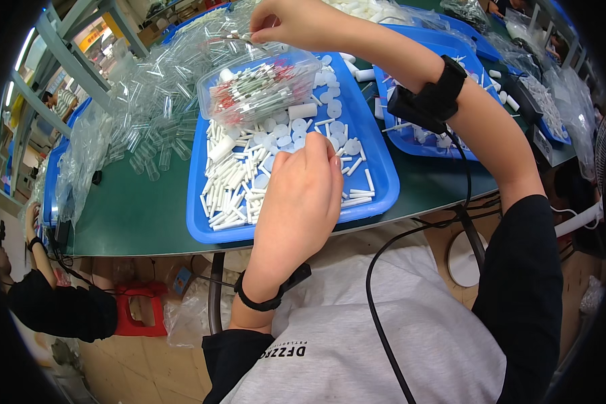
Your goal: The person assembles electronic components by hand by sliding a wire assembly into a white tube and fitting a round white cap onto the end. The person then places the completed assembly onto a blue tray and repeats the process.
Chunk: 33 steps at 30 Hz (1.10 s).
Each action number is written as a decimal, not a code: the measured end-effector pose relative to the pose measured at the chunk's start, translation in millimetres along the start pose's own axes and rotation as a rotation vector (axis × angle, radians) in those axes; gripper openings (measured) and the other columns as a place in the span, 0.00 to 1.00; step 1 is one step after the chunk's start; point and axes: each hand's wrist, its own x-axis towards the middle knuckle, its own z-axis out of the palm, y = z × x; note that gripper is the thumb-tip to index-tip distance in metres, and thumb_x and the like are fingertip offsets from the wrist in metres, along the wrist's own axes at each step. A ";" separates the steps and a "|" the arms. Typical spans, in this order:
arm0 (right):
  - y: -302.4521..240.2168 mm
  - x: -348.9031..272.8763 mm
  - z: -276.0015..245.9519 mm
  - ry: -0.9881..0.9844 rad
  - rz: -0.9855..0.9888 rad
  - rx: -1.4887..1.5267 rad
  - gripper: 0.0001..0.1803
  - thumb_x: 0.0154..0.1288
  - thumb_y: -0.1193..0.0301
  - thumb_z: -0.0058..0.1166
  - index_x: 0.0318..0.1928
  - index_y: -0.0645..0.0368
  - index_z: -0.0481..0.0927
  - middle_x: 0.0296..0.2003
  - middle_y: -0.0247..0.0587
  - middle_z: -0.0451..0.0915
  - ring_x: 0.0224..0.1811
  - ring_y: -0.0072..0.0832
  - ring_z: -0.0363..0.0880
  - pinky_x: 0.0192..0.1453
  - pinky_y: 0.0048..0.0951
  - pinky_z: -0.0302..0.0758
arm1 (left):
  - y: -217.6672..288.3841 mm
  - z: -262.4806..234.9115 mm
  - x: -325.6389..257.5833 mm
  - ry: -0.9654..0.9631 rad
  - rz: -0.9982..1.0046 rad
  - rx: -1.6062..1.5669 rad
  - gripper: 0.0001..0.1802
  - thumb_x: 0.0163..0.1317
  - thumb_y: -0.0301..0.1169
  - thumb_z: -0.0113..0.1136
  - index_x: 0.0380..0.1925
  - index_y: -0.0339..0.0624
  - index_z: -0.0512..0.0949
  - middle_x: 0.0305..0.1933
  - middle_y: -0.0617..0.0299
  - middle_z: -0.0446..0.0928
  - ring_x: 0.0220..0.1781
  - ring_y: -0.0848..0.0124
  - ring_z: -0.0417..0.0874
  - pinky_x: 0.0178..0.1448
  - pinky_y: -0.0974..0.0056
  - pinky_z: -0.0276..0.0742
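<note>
My left hand (301,192) is over the blue tray (194,219), its fingers curled together; what they hold, if anything, is hidden. Around it in the tray lie short white rods (225,192) and translucent white discs (284,133). At the tray's far end sits a clear plastic box (310,71), filled with thin red-and-white pieces (252,87). My right hand (279,23) reaches across from the right, above the far side of that box. Its thumb and fingertips are pinched together near a thin piece too small to make out.
Clear plastic tubes (158,111) are heaped on the green table (124,209) left of the tray. Another blue tray (417,44) with white parts stands to the right. A black cable (377,269) hangs before me. A person in black (67,306) is at far left, beside a red stool (141,310).
</note>
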 end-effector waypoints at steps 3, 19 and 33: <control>-17.5 -4.6 -16.2 0.059 0.042 0.034 0.09 0.56 0.69 0.62 0.33 0.63 0.84 0.32 0.52 0.82 0.38 0.46 0.81 0.44 0.41 0.76 | 1.5 -2.1 -0.8 -0.063 -0.096 -0.046 0.04 0.67 0.22 0.49 0.36 0.34 0.65 0.29 0.47 0.76 0.32 0.51 0.75 0.39 0.54 0.65; -106.2 -126.2 -56.1 -0.357 -0.037 -0.241 0.04 0.59 0.72 0.58 0.29 0.59 0.79 0.27 0.39 0.79 0.36 0.39 0.77 0.42 0.38 0.73 | 10.3 -71.0 -67.1 0.358 0.048 -0.567 0.05 0.66 0.25 0.45 0.39 0.36 0.63 0.26 0.57 0.73 0.24 0.76 0.71 0.31 0.72 0.66; -118.6 -150.0 -70.8 -0.348 0.032 -0.156 0.04 0.60 0.73 0.58 0.34 0.59 0.84 0.28 0.37 0.78 0.38 0.36 0.75 0.44 0.36 0.72 | -14.3 -44.7 -45.5 0.319 -0.209 -0.477 0.02 0.67 0.20 0.45 0.39 0.34 0.66 0.36 0.58 0.74 0.36 0.76 0.72 0.43 0.69 0.69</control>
